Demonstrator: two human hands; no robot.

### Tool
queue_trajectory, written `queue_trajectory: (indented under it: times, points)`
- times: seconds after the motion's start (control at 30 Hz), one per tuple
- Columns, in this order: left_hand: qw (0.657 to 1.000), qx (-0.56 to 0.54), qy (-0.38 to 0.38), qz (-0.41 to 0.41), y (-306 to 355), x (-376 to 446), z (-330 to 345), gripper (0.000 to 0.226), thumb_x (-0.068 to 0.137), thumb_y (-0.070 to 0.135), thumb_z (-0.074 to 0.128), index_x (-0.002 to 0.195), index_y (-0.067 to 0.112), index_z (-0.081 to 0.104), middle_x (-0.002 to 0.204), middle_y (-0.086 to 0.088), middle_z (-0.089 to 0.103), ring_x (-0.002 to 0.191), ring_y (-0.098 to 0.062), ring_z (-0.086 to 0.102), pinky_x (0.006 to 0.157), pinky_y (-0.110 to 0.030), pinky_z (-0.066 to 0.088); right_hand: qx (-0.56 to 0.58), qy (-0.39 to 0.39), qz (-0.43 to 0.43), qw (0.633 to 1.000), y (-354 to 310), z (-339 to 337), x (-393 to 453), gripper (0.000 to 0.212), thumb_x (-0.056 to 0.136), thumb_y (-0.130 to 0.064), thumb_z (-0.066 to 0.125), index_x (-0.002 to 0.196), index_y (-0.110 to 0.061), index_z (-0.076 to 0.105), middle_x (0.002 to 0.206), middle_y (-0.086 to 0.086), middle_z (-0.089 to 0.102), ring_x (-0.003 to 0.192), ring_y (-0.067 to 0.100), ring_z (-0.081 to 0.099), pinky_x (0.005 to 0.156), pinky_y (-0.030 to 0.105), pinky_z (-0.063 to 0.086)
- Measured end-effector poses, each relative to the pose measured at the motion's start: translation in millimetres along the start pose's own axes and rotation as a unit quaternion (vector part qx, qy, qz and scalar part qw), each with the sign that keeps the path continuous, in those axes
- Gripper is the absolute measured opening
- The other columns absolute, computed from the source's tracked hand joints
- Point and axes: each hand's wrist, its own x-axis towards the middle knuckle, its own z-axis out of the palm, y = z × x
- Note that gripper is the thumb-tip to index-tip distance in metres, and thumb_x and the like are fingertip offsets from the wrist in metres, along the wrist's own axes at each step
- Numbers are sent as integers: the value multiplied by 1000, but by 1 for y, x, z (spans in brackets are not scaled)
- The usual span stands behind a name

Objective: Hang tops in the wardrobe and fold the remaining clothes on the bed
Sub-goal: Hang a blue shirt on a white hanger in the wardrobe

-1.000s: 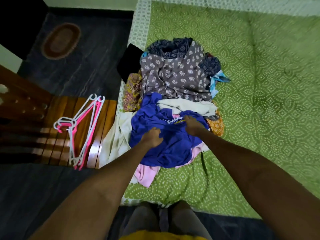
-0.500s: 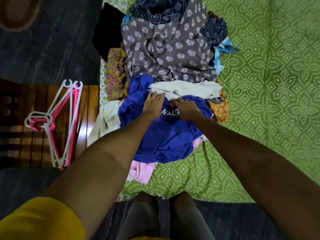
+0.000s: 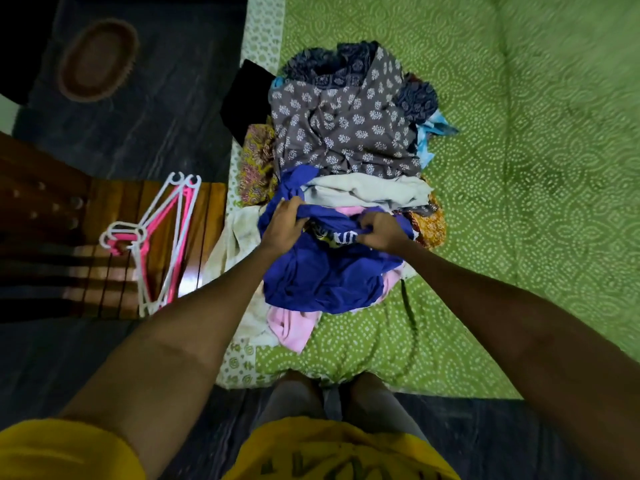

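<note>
Hands (image 3: 332, 226) now bunch blue top's (image 3: 322, 275) far edge | gripped between both

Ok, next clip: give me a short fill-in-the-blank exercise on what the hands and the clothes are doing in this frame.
1. Both the left hand and the right hand grip the ____ T-shirt.
2. The plastic hangers lie on a ____ surface beside the bed.
3. The bed sheet is ____ with white dots.
4. The grey printed top lies ____ from the person than the T-shirt.

Missing words: blue; wooden; green; farther
</note>
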Motion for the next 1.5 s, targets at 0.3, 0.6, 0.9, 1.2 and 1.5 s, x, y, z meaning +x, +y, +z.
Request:
queue_trajectory:
  times: [0.3,0.6,0.9,1.2,1.5]
  points:
    - [987,-110,95,60,61,-39,-102,24,89,-8,51,113,-9,48,95,-12,52,89,-9,49,70,-14,37,190,-224,49,955,-68,-47,-56,32,84,-25,68,110,-16,51,87,-6,65,58,0,61,57,18,49]
    - [958,-6,238,160,102,-58,-165,23,79,0,57,102,-4,60,97,-19,61,89,-19,57,77,-19,39,284,-160,81,942,-122,-81,-83,43,103,-17,19,131,3,47,113,15,66,105,26,64,85,26,46]
    - [970,25,207,129,93,-79,-181,20,79,10,52,89,-6,57,84,-20,60,77,-20,53,70,-33,36,-201,88,-22,975,-95,-119,-78,30,84,-21,59,103,2,64,104,23,62,100,32,60,78,33,46]
    - [968,-73,229,66,81,-71,-185,16,90,8,59,81,14,48,76,-14,54,70,-10,46,64,-26,33,239,91,-51,965,-88,-120,-93,60,63,-59,76,65,-3,54,66,10,51,64,19,48,58,31,36]
    - [948,303,-14,94,78,-64,-209,68,66,57,71,109,7,55,109,-11,56,100,-27,55,82,-35,41,-78,116,30,990,-87,-137,-105,16,89,-1,52,81,8,61,87,26,63,87,30,62,66,25,43]
